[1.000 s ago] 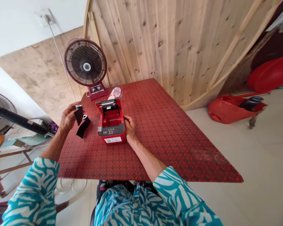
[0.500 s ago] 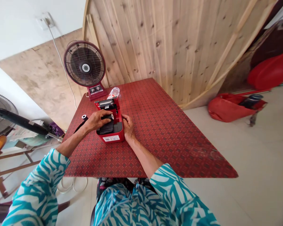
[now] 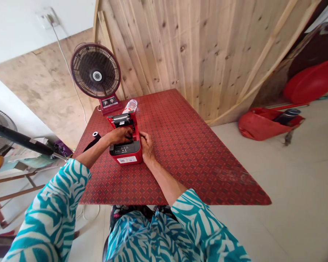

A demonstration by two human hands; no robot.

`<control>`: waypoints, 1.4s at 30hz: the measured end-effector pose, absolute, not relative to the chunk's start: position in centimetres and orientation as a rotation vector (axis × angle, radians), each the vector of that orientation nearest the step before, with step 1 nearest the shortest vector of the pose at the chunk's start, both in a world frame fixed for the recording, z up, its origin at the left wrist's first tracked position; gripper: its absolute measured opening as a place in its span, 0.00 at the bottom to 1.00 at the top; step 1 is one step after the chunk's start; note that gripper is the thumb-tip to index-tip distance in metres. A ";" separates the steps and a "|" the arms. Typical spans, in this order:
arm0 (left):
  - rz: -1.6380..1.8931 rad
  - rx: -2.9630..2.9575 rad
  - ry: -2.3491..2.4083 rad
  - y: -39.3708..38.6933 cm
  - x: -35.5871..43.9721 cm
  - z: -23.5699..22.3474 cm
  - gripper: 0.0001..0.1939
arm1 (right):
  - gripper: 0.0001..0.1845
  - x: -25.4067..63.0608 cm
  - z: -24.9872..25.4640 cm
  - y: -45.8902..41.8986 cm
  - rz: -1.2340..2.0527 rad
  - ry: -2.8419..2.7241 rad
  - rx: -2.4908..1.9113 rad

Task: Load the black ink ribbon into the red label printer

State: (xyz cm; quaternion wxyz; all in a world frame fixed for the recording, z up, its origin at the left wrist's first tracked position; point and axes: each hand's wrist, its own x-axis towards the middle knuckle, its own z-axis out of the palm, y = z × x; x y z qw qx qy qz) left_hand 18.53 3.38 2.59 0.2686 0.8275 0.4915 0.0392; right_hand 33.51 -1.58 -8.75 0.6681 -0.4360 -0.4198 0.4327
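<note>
- Dipping into the open printer (image 3: pixel 125 148), your left hand (image 3: pixel 121 135) has its fingers bent downward in the paper well; something dark shows under the tips, but whether they are closed on it cannot be told.
- Your right hand (image 3: pixel 147 145) lies along the printer's right side, touching it, fingers close together and loosely bent; whether they have hold of the wall cannot be told either.
- The printer stands upright on the red patterned table (image 3: pixel 207 174), left of the tabletop's middle, with its front turned to you.
- Its long axis runs away from you, the far end leaning slightly to your left.
- Its lid (image 3: pixel 122 118) stands raised at the far end, its inner side and roller facing you.
- A dark roll (image 3: pixel 95 135) sits on the table to your left, just beyond your left forearm, its white-ringed end pointing up; a black strip beside it is partly hidden by that forearm.
- On the printer's front, a white label (image 3: pixel 127 160) bears a dark square code at its left and lines of print too small to read.
- The dark top panel carries small white marks, also illegible.
- Behind the lid, a clear bottle (image 3: pixel 131 105) shows some red and white labelling, unreadable.
</note>
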 end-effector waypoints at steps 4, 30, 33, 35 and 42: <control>0.260 2.208 1.281 1.0 17.9 4.3 0.16 | 0.17 33.5 -8.7 -1.7 0.981 -0.953 -0.992; 0.614 2.351 1.420 -5.3 16.4 4.3 0.13 | 0.18 34.7 -5.5 -3.1 0.853 -1.121 -0.889; 0.655 2.403 1.464 -5.8 16.4 4.1 0.12 | 0.16 35.7 -3.2 -4.6 0.698 -1.482 -0.746; 0.707 2.429 1.470 -5.9 16.3 3.9 0.12 | 0.15 35.9 -2.4 -5.2 0.630 -1.674 -0.726; 0.854 2.569 1.316 -6.3 16.2 3.2 0.12 | 0.10 35.4 -2.7 -5.3 0.471 -1.804 -0.805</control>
